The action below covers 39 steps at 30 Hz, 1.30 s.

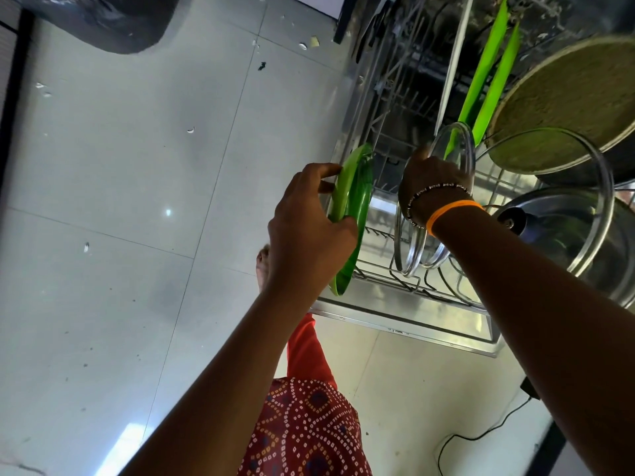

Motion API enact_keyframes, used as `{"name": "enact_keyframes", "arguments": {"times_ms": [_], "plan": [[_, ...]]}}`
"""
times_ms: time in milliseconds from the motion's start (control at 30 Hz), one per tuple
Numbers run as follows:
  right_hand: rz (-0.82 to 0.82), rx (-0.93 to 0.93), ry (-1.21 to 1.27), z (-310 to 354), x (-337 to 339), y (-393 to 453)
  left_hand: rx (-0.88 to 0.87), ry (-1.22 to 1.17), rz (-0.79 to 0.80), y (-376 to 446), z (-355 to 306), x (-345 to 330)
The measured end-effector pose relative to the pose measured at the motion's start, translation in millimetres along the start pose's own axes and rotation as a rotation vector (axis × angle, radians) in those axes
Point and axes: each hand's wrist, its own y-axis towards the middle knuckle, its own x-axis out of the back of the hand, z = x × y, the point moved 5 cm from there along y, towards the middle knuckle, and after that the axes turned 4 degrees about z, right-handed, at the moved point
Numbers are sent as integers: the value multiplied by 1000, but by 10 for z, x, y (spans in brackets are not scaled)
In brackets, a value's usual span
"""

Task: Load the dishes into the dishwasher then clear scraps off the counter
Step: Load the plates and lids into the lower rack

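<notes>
the left hand is nearest of the working parts, its fingers curled over the upper rim of a green plate and the thumb pressing the lower edge, so the plate is pinched on its rim and held upright on edge. the plate sits at the left edge of the dishwasher rack, its bottom rim down among the wire tines by the front left corner. to seat it well, i judge the bottom rim should drop squarely between two tines before the hand lets go, and the plate should lean the same way as its neighbours so it does not topple toward the floor side. the plate is bright green, smooth and glossy, shallow with a raised rim.

to the right, the right hand grips the top of a clear glass lid standing on edge in the middle of the rack; the fingers wrap its rim, though the fingertips are hidden behind it. steadying it while the plate goes in seems wise, since glass could knock on glass. further right, more green plates stand toward the back edge, and a larger glass lid and a dark pan fill the right side.
</notes>
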Motion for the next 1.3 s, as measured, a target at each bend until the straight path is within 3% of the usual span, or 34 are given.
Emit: {"name": "enact_keyframes", "arguments": {"times_ms": [433,733,1300], "plan": [[58,15,-42,2,44,86,13,-35,-4,38,-12,29],[-19,57,-76,10,7,-54,33,-32,-11,52,-47,-9],[-35,32,54,-145,-19,-81,34,-31,-16,80,-72,-75]]}}
